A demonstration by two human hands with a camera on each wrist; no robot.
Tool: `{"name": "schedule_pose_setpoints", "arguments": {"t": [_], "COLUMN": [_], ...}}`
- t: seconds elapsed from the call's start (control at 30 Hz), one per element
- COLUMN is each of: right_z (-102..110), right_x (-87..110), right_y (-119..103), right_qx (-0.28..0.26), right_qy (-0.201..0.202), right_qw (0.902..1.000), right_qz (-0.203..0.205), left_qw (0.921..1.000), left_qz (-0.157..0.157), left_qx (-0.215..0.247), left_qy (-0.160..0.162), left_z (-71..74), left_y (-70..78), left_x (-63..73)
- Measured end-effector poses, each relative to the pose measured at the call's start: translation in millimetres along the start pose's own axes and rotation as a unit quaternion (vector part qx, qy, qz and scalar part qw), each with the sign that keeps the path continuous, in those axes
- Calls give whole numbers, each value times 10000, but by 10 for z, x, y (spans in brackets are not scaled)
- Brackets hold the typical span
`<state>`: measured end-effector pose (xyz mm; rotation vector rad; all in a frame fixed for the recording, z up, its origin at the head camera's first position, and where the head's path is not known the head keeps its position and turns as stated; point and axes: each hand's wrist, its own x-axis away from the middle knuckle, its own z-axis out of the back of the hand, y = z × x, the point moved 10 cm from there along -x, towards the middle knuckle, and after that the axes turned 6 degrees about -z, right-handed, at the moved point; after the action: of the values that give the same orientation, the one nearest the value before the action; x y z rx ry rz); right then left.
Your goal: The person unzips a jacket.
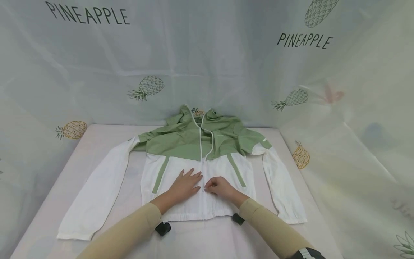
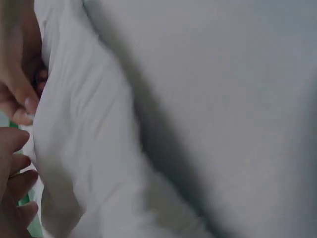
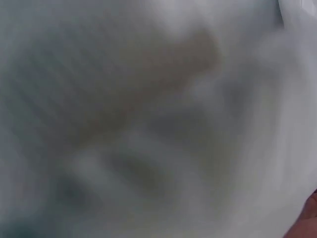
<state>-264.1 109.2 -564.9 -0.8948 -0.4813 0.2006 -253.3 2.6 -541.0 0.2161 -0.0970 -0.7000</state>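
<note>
A green and white zip-up jacket (image 1: 174, 144) lies front side up, its collar against the back wall and its sleeves spread to both sides. My left hand (image 1: 183, 185) rests with fingers extended on the white panel just left of the zipper. Close beside it, my right hand (image 1: 221, 187) pinches the zipper pull (image 1: 204, 189) between thumb and forefinger, low on the front. Below that point the zipper is joined; near the collar the two edges part. In the left wrist view, white fabric (image 2: 94, 129) covers the lower parts of both hands. Blurred cloth fills most of the right wrist view.
The jacket is spread on a pale table cover (image 1: 123, 194). A light curtain (image 1: 207, 54) printed with pineapples and lettering rises behind and at both sides. Dark wrist devices (image 1: 163, 228) sit under both forearms.
</note>
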Motion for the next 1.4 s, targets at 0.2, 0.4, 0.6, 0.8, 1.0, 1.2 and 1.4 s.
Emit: {"name": "schedule_pose_setpoints", "arguments": {"t": [0.2,0.4,0.6,0.8,1.0,1.2,1.4], "right_z": [-1,14,62,101,128,162,147], "right_x": [-45,-112,-208,-276,-274,-258,-252], "right_y": [0,-10,-35,-48,-71,-89,-108], "right_qx": [66,32,8,76,181,285,339], "right_qy": [-22,-164,-177,-105,-121,-146,-265], "right_qw": [10000,9998,9998,9999,9998,9992,9983], "right_qz": [-33,-74,-36,-53,21,218,389], "left_qw": [9997,9965,9946,9930,9918,9910,9895], "left_qz": [-107,-259,-236,-85,-24,-37,12], "left_qx": [51,-273,-301,-365,-266,-238,-328], "left_qy": [-205,-744,-960,-1120,-1247,-1316,-1406], "left_z": [-103,-203,-238,-296,-286,-259,-269], "left_y": [82,75,3,-109,-117,-91,-101], "left_x": [179,258,193,112,79,64,69]}}
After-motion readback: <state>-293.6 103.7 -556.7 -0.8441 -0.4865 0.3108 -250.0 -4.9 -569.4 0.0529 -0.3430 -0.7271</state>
